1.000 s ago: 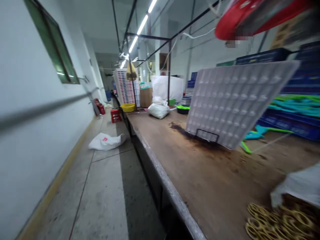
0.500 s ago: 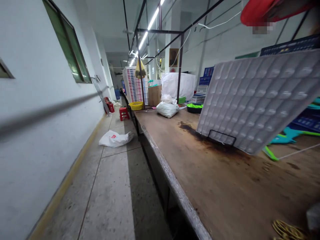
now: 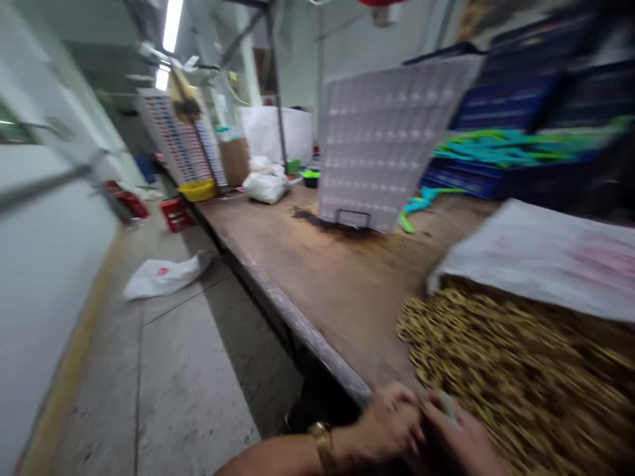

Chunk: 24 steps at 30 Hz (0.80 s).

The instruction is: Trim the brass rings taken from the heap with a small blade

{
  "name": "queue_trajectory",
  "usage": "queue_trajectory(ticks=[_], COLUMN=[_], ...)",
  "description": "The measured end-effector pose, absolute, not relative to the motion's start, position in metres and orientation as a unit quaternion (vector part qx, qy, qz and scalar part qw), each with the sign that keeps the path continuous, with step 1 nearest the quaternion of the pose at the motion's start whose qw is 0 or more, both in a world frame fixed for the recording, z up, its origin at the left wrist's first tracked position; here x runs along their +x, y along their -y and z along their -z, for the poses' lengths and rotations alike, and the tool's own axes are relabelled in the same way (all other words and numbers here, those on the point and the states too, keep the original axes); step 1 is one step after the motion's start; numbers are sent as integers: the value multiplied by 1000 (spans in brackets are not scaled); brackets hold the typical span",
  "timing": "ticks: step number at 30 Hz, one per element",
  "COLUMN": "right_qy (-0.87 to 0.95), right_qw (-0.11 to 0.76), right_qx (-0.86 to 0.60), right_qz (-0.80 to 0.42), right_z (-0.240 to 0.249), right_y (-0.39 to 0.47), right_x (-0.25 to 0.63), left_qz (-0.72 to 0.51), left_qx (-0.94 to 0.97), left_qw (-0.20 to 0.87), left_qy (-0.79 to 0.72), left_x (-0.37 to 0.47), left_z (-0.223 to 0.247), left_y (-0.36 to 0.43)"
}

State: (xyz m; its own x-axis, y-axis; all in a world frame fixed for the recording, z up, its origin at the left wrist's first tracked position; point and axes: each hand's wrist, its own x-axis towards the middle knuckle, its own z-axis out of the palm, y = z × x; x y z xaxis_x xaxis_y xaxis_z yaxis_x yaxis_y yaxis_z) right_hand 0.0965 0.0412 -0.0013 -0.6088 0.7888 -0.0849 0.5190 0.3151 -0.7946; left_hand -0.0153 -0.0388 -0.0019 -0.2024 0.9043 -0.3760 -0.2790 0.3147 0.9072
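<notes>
My left hand (image 3: 394, 423), with a gold-coloured watch (image 3: 322, 446) on the wrist, is at the table's front edge with its fingers curled closed. Close beside it, my right hand (image 3: 464, 433) is also closed and blurred by motion. A small pale patch (image 3: 448, 404) shows at the right fingers; its kind is unclear. Whatever the fingers hold is too small or hidden to name. Just right of my hands lies a large pile of brass-coloured rings (image 3: 486, 344), spilling from a white sack (image 3: 550, 254).
The brown table (image 3: 297, 264) has a dark burn mark near an upright grey moulded tray sheet (image 3: 381, 145). Blue crates (image 3: 501, 106) with teal and green pieces stand behind. On the floor are a white bag (image 3: 161, 277) and a red stool (image 3: 176, 215).
The view has swung right and down. Both my hands, the sack and most of the ring pile have come into the picture; earlier only a few rings showed at the bottom right.
</notes>
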Motion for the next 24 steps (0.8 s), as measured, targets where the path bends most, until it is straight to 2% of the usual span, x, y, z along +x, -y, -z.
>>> queue_trajectory(ticks=[5, 15, 17, 20, 24], right_qy=[704, 655, 654, 697, 823], right_qw=[214, 238, 247, 258, 215], right_qx=[-408, -377, -400, -439, -383], right_qz=[-541, -609, -593, -505, -359], right_z=[-20, -28, -27, -24, -20], right_y=[-34, -22, -23, -23, -13], right_x=[92, 108, 110, 114, 117], left_qz=[-493, -476, -482, -495, -504], left_qx=[315, 324, 319, 315, 308], left_qw=[579, 638, 642, 632, 616], left_qy=[-568, -511, -504, -507, -522], left_x=[-26, -22, -22, -21, -21], left_z=[-29, -25, -24, -27, -34], left_y=[42, 47, 47, 46, 46])
